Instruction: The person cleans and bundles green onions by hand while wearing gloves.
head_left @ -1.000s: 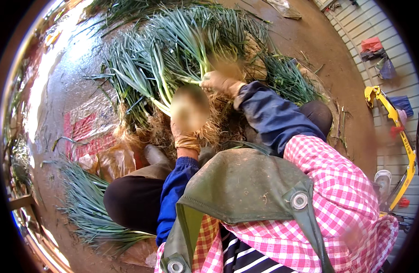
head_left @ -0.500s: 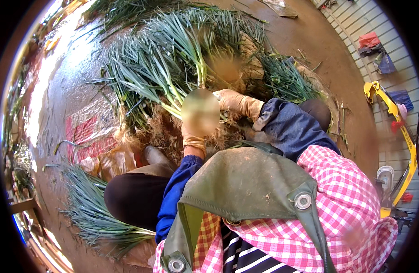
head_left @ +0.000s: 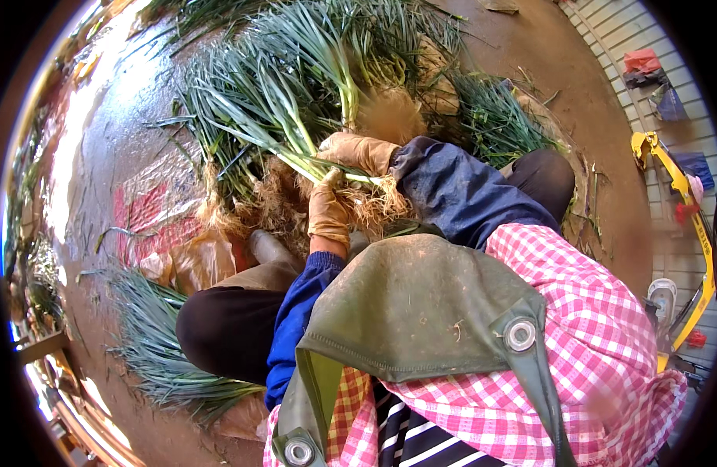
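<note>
Tan gloves cover both hands. My left hand (head_left: 327,210) is closed round a small bunch of green onions (head_left: 300,165), thumb up against the pale stalks. Their stringy roots (head_left: 378,201) stick out to the right of it, and the long leaves point up and left. Just above, my right hand (head_left: 358,152) has its fingers curled onto the same stalks; its fingertips are partly hidden. Behind the hands lies a big heap of green onions (head_left: 273,86), with brown roots (head_left: 277,202) hanging toward me.
Another green onion pile (head_left: 160,342) lies by my left knee, and more leaves (head_left: 499,124) lie beyond my right knee. A red and white sack (head_left: 156,222) is flat on the wet brown floor (head_left: 94,187). At right stands a yellow toy excavator arm (head_left: 689,210) on tiles.
My right hand has moved left along the stalks, nearer my left hand. The roots of the held bunch now show to the right. The view has shifted slightly.
</note>
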Motion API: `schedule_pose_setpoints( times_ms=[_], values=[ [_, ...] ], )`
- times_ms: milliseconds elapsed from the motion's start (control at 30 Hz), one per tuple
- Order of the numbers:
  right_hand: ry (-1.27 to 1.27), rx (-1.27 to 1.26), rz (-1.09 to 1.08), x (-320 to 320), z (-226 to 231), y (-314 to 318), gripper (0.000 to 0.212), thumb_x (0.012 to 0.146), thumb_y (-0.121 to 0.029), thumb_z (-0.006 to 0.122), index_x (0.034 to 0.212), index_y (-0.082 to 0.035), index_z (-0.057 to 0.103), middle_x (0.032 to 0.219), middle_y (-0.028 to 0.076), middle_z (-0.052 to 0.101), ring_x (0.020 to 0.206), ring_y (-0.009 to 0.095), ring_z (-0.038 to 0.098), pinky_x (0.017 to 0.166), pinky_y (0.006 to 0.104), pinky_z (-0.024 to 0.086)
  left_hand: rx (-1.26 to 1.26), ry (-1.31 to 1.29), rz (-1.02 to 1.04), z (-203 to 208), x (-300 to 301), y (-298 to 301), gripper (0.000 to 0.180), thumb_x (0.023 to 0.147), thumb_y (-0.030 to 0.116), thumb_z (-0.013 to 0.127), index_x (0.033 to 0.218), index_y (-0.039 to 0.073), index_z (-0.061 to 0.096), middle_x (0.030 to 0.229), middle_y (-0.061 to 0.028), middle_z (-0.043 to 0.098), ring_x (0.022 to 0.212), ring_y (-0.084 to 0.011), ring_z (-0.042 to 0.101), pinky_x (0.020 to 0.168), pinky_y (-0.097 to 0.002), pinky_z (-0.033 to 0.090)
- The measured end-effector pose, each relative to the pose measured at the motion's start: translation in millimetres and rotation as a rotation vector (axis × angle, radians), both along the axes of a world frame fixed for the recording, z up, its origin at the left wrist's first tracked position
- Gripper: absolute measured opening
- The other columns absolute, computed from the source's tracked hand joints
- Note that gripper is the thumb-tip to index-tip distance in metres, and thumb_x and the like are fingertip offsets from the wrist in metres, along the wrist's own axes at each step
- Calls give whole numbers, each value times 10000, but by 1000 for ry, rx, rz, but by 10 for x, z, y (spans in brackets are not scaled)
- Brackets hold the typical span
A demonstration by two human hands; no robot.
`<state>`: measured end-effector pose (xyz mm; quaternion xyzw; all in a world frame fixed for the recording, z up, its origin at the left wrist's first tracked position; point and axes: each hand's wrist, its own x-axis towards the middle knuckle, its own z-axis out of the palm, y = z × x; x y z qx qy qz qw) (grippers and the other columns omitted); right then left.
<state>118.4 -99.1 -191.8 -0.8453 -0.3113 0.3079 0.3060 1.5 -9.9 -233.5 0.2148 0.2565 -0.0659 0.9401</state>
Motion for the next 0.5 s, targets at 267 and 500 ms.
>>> schedule_pose_setpoints(
  times_ms=[267,500],
  values=[
    [260,775,-494,-260,199,-297,252,931,-242,509,893,-10,598,775,81,622,707,176,609,636,302,503,36,-10,19,180,39,-5,214,816,97,645,999,-2,595,811,-76,623,617,-175,590,515,-267,511],
    [1173,914,-445,-192,11,-592,204,936,-264,511,974,-66,544,725,15,560,483,66,488,398,189,398,-42,29,23,249,104,-60,169,854,102,578,962,-19,626,815,-84,640,642,-168,581,545,-272,499]
  ],
)
